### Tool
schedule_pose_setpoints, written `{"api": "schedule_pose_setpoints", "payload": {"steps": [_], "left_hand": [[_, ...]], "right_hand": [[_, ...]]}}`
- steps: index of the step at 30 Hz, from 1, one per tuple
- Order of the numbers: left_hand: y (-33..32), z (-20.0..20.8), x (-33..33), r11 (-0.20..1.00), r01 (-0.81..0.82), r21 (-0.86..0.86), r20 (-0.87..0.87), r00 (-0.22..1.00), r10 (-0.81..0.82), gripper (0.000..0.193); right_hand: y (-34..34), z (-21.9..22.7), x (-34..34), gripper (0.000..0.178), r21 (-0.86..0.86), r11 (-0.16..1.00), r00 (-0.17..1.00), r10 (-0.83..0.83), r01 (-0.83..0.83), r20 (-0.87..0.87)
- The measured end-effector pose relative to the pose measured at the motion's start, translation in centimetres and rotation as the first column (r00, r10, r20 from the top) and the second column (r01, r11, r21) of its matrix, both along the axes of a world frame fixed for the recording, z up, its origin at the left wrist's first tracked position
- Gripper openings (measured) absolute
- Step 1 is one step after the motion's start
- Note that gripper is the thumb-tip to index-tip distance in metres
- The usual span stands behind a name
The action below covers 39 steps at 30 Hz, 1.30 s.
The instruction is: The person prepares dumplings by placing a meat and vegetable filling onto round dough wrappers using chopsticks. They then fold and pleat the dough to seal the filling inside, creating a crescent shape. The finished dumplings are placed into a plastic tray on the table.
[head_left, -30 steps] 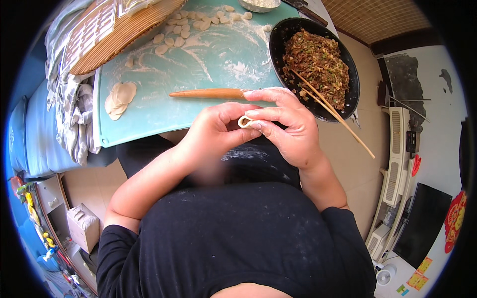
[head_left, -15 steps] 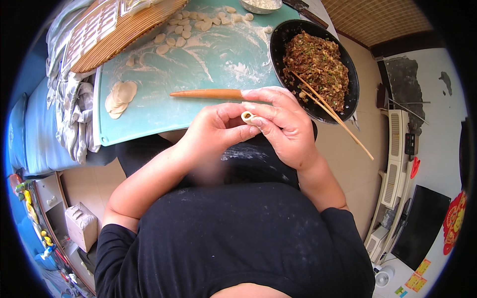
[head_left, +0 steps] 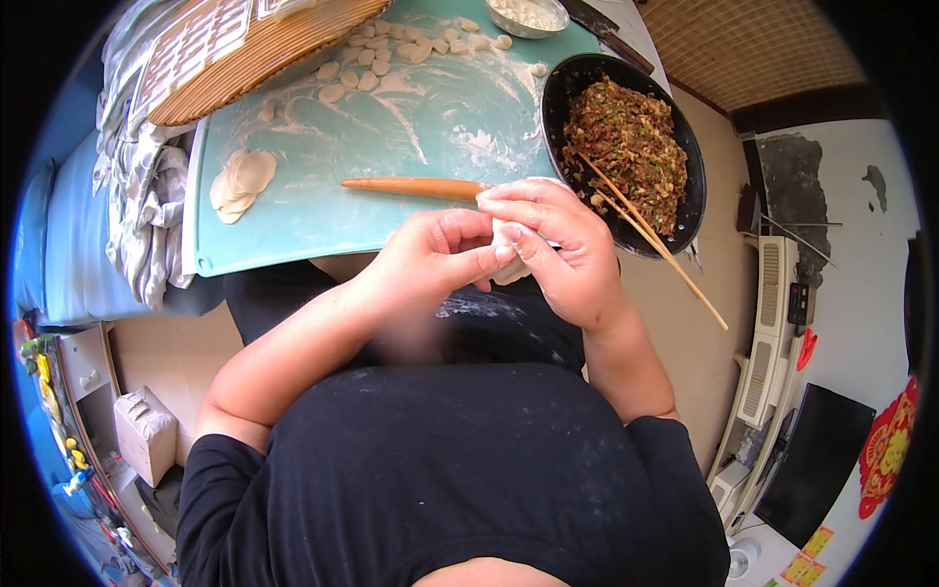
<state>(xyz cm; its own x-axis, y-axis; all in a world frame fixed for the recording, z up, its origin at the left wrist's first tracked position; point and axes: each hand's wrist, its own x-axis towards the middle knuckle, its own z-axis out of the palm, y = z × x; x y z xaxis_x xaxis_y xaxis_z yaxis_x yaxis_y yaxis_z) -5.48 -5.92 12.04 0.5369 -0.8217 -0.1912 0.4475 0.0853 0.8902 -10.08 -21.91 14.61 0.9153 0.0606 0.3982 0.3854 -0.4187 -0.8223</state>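
Note:
A pale dough dumpling (head_left: 511,271) is pinched between my two hands above my lap, just off the near edge of the table. My left hand (head_left: 445,249) has its thumb and fingertips against the dumpling's left side. Fingers of my right hand (head_left: 559,245) curl over its top and right side, with the thumb pressing on the dough. Most of the dumpling is hidden by the fingers. Beyond the hands, a wooden rolling pin (head_left: 411,185) lies on the green mat (head_left: 303,220). Rolled wrappers (head_left: 245,181) lie in an overlapping pile at the mat's left.
A black pan (head_left: 696,191) of minced filling (head_left: 631,147) stands at right, chopsticks (head_left: 655,240) jutting over its near rim. Behind are floured dough pieces (head_left: 367,64), a flour bowl (head_left: 536,29) and a knife (head_left: 626,51). A round slatted tray (head_left: 284,61) overhangs the mat's far left.
The dumpling has turned: its open end with filling inside showed before, and now a pale outer side hangs below my fingertips. The view has shifted slightly.

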Motion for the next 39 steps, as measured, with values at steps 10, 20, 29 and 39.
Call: {"api": "schedule_pose_setpoints", "payload": {"steps": [10, 20, 29, 39], "left_hand": [[0.7, -0.9, 0.3, 1.000, 0.022, -0.012, -0.104, 0.994, -0.023, 0.030], [1.1, -0.6, 0.5, 0.998, 0.013, -0.062, -0.191, 0.981, -0.025, 0.031], [1.1, -0.3, 0.5, 0.998, -0.025, -0.057, -0.206, 0.979, 0.013, 0.031], [1.2, -0.2, 0.4, 0.998, -0.024, -0.052, -0.158, 0.987, 0.016, 0.030]], "right_hand": [[-0.6, -0.5, 0.1, 0.010, 0.123, 0.990, 0.992, -0.062, 0.075, -0.111], [-1.2, 0.3, 0.3, 0.008, -0.181, 0.983, 0.997, -0.012, -0.003, -0.080], [-1.9, 0.3, -0.1, 0.025, -0.115, 0.992, 0.916, -0.003, -0.047, -0.401], [-1.5, -0.5, -0.5, 0.029, -0.047, 0.998, 0.936, 0.021, -0.040, -0.351]]}}
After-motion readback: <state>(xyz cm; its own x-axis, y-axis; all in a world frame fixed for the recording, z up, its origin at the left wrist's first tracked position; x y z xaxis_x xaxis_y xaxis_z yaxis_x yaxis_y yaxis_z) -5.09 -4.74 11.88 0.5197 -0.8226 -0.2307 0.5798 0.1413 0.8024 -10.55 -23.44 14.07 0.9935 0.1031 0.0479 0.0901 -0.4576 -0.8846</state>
